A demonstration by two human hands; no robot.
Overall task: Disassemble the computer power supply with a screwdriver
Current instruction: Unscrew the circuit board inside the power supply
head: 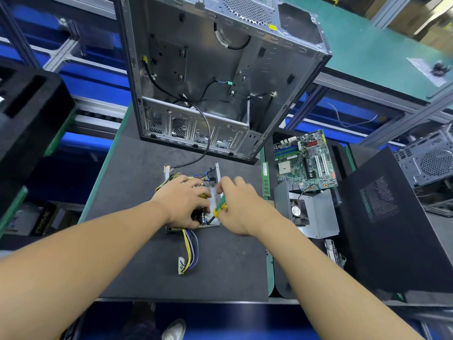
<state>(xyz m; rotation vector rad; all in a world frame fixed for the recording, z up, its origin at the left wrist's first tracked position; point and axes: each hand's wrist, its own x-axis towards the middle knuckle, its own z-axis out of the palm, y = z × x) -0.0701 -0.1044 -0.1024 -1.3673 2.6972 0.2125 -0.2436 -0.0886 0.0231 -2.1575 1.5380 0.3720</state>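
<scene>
View from above of a workbench covered by a dark mat (137, 217). An opened power supply (216, 171) sits on the middle of the mat, its metal shell showing the parts inside. The left hand (182, 201) lies over those parts with fingers curled down around them, gripping the unit. The right hand (236, 207) is just beside the supply's right wall and is closed around a screwdriver (219, 208) with a yellow and green handle. The shaft slants down and to the left into the near right corner of the supply, but the tip is too small to make out. A bundle of yellow, blue and black wires (189, 249) trails from the supply's near edge toward the person and ends in a pale connector (181, 265) on the mat. Behind the supply stands a large, empty grey computer case (220, 77), open side toward the camera. A black cable (207, 133) loops from it down to the far left corner of the supply. To the right are a green memory stick (265, 179), a motherboard (305, 160), a grey metal housing with a small fan (297, 212), and a black side panel (382, 217).
</scene>
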